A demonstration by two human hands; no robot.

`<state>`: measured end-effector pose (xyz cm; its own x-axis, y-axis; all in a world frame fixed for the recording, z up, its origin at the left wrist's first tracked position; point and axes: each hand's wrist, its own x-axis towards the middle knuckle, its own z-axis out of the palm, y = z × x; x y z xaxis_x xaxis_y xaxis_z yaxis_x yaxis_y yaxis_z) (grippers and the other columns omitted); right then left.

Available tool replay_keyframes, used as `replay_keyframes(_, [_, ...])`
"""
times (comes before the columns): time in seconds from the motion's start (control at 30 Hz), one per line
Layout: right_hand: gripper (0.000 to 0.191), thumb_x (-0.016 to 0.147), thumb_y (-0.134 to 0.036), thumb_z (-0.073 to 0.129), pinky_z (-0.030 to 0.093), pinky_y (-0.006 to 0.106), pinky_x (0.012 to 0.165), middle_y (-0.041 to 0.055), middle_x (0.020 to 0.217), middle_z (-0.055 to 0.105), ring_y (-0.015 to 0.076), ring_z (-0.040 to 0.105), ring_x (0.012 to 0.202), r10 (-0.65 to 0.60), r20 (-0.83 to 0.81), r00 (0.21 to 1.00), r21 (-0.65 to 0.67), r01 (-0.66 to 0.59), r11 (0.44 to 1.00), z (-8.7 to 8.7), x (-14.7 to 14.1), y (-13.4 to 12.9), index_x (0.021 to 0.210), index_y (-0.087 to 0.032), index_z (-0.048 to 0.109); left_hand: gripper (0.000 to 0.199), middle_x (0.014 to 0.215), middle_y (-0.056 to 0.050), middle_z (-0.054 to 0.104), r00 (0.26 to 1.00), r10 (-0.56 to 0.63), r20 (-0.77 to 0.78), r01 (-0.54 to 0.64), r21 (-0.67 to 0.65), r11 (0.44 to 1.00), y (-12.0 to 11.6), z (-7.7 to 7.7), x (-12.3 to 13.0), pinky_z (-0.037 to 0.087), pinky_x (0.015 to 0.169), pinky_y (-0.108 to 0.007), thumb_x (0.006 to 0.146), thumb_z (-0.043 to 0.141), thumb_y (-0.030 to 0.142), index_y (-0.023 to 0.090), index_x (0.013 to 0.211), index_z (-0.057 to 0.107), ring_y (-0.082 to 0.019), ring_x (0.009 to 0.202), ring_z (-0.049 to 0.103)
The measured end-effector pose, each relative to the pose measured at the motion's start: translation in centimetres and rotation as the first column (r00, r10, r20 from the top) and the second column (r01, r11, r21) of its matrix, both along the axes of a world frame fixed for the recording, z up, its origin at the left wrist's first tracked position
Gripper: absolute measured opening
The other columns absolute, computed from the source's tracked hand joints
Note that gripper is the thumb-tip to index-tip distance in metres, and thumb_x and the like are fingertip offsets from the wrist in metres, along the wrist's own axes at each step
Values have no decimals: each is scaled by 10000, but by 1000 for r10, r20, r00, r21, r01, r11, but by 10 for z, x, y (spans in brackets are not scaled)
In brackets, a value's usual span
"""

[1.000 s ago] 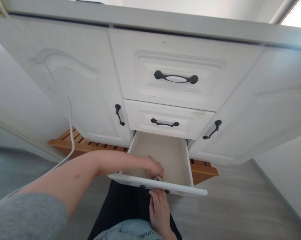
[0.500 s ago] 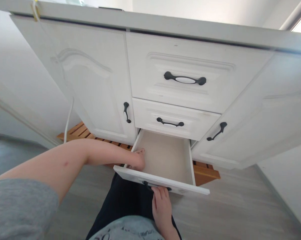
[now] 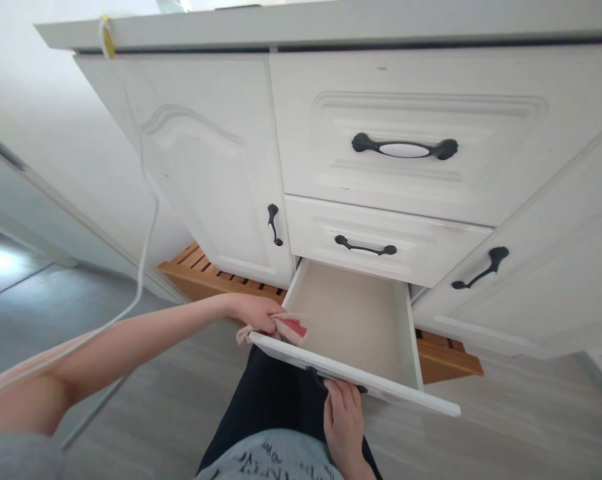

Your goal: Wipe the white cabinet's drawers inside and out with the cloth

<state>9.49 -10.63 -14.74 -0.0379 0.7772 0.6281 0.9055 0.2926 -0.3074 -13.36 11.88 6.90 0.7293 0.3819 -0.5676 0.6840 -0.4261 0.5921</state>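
Observation:
A white bottom drawer (image 3: 353, 313) is pulled out of the cabinet, with its bare beige base showing. My left hand (image 3: 257, 312) is closed on a pale pink cloth (image 3: 295, 328) with a red patch. It holds the cloth at the drawer's left front corner, part of it over the inside and a crumpled end hanging outside. At the drawer's front, the fingers of my right hand (image 3: 345, 417) are hooked over the black handle (image 3: 315, 375), which they partly hide.
Above are two closed drawers with black handles, the upper one (image 3: 405, 148) larger. Cabinet doors (image 3: 208, 173) flank them. A white cable (image 3: 143, 253) hangs from the countertop (image 3: 191, 32) across my left arm. Slatted wood (image 3: 215, 280) lies under the cabinet.
My left hand has moved from inside the drawer's left side to its front left corner, and the cloth now shows clearly. My right hand stays on the handle. The view has shifted left.

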Motion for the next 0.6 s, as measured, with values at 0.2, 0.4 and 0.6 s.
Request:
replay_keyframes(0.2, [312,909,-63,444,546,394,869,41,965,724,231,650,946,-20,-4,1000,-7,20,1000,8,-3,1,1088,-227,640,497,1280,21,694,988,-85,129,105,-150,983,-16,-6,8,454,952,-250,911,511,563,328,1336,618,-236,1174,620])
replay_keyframes(0.4, [340,881,-34,444,544,375,892,48,995,717,224,643,967,-5,-17,1000,-47,4,999,13,-2,-4,1094,-214,637,746,1157,-128,686,974,-216,71,205,137,969,-46,8,34,474,824,-332,930,284,758,254,1415,544,-299,1064,633])
replay_keyframes(0.6, [348,882,-223,560,543,526,951,117,1118,661,339,574,1215,-41,-123,992,-66,33,997,12,-9,17,1214,-253,660,958,1301,-166,595,912,-343,224,161,573,804,-115,-19,120,427,1012,-555,812,412,870,224,1517,361,-348,1124,563])
